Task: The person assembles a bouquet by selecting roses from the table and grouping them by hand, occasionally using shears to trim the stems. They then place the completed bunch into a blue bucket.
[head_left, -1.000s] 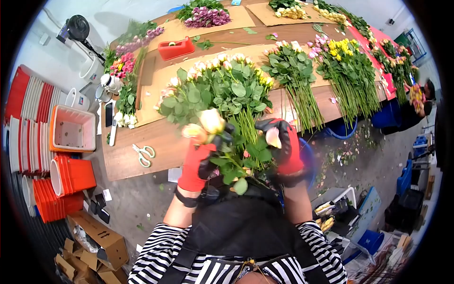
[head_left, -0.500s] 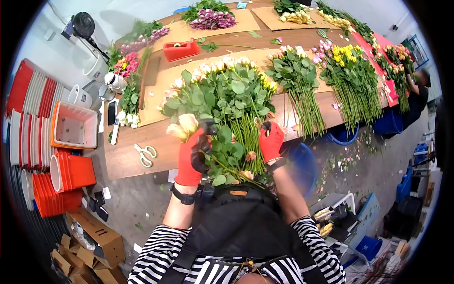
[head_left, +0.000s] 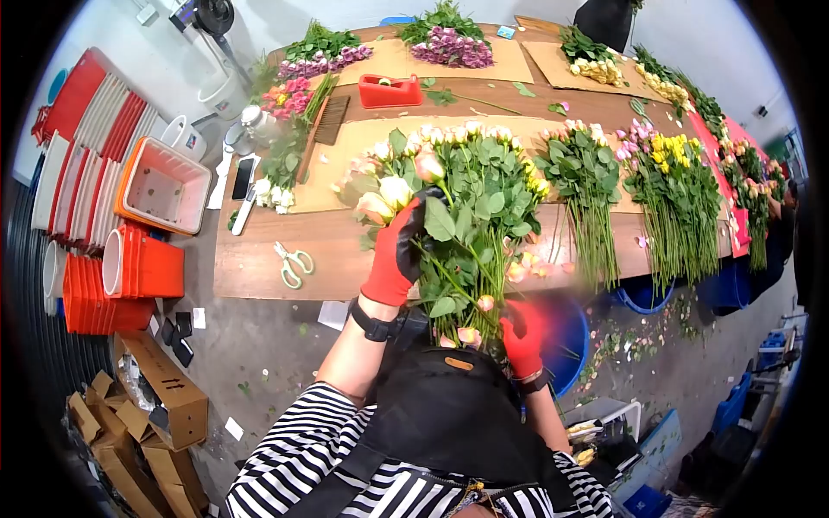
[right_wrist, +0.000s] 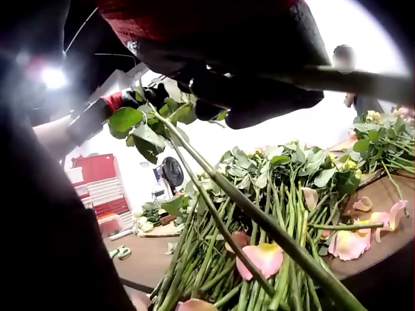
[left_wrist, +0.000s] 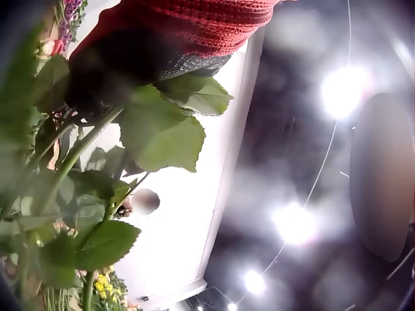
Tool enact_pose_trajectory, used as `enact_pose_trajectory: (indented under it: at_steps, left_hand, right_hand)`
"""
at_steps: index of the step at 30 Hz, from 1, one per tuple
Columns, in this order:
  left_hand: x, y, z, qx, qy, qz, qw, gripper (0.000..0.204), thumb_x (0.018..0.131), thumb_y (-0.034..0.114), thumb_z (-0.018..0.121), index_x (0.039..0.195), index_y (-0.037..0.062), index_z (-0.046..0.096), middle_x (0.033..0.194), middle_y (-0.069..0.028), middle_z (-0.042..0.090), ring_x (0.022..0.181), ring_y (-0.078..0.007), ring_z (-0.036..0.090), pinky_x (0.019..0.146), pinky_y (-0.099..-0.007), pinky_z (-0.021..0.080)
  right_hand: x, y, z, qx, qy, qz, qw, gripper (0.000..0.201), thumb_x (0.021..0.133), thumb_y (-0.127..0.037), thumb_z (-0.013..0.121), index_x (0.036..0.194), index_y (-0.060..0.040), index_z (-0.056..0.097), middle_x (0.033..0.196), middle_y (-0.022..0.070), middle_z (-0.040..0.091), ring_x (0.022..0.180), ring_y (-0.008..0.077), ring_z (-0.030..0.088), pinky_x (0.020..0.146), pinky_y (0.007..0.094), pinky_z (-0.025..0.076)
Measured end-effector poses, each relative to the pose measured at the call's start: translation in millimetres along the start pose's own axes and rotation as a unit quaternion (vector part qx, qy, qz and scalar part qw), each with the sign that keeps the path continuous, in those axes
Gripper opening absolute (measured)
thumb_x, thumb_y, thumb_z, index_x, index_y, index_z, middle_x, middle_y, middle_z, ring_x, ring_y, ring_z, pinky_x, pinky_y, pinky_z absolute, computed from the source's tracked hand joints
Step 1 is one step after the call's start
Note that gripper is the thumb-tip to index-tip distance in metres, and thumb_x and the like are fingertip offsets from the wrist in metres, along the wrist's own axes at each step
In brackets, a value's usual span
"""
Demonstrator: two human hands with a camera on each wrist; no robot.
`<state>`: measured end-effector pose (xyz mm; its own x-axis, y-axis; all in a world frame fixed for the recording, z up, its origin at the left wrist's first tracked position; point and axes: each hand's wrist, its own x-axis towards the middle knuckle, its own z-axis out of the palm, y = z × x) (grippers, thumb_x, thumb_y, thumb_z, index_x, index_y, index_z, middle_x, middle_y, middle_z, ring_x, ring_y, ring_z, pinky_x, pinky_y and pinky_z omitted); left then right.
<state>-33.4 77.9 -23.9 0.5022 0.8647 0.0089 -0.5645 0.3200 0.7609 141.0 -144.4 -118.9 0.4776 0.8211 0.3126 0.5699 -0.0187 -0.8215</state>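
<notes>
My left hand, in a red and black glove, grips a few roses by their stems, with cream and peach heads above the fingers. Leaves hang below that glove in the left wrist view. My right hand, blurred and gloved alike, is low by the apron, right of the bundled stems. Its fingers curl round a green stem in the right wrist view. Under both hands lies a big pile of roses, stems toward me. Loose pink petals lie beside the stems.
Green-handled scissors lie at the table's left front. A red tape dispenser stands farther back. More rose bunches lie to the right. A blue bucket stands at the table edge, beside my right hand.
The right hand held a pale petal, then was at the stems by the table edge; now it is lower, near the apron. The left hand still holds its roses. The head view has shifted.
</notes>
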Motion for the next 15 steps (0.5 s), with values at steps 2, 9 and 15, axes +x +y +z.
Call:
enact_pose_trajectory:
  at_steps: [2,9,15]
  left_hand:
    - [-8,-6,-5,0.072,-0.024,0.03,0.997,0.042,0.09,-0.001,0.055,0.132,-0.0002,0.051,0.125,-0.0089,0.06,0.108,-0.0161,0.06,0.092,-0.03,0.048]
    - [-25,8,18,0.481,-0.068,0.261,0.835,0.033,0.086,-0.003,0.057,0.119,0.0002,0.061,0.112,-0.0099,0.068,0.101,-0.0173,0.063,0.091,-0.0297,0.049]
    - [-37,1,43,-0.055,0.008,-0.071,0.996,0.03,0.084,-0.001,0.057,0.113,-0.001,0.064,0.111,-0.0098,0.067,0.1,-0.0184,0.063,0.091,-0.0324,0.049]
  right_hand:
    - [-8,2,-1,0.007,-0.02,-0.008,1.0,0.027,0.072,-0.01,0.071,0.099,-0.0054,0.068,0.086,0.0131,0.064,0.077,0.0334,0.06,0.07,0.0402,0.048]
    - [-8,1,-12,0.0,-0.12,0.004,0.993,0.029,0.071,-0.011,0.072,0.099,-0.0054,0.068,0.09,0.0133,0.065,0.083,0.0334,0.06,0.074,0.0406,0.047]
    - [42,-44,-27,0.153,0.0,0.082,0.985,0.037,0.075,-0.002,0.068,0.112,-0.0025,0.065,0.108,0.013,0.065,0.1,0.0273,0.062,0.091,0.0357,0.046]
